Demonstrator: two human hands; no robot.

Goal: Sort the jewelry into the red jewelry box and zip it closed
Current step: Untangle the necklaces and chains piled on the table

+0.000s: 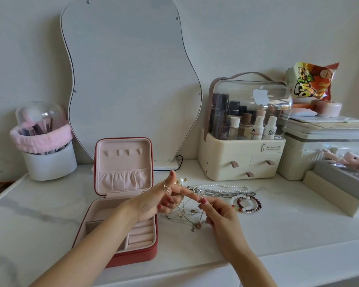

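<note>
The red jewelry box (149,252) lies open on the white marble table, its pink lid upright and its pink compartments showing. To its right, my left hand (160,200) and my right hand (220,216) pinch the two ends of a thin gold chain necklace (188,195) stretched between them above the table. Under the hands lies a tangle of fine chains with small pendants (192,221). A pearl necklace (224,186), a silver chain (230,193) and beaded bracelets (250,205) lie further right. Small earrings (181,180) sit behind my left hand.
A wavy mirror (129,79) leans against the wall behind the box. A cream cosmetic organizer (240,160) with drawers stands back right, storage boxes (323,146) and a grey tray (340,183) beside it. A brush holder with pink band (46,146) stands back left.
</note>
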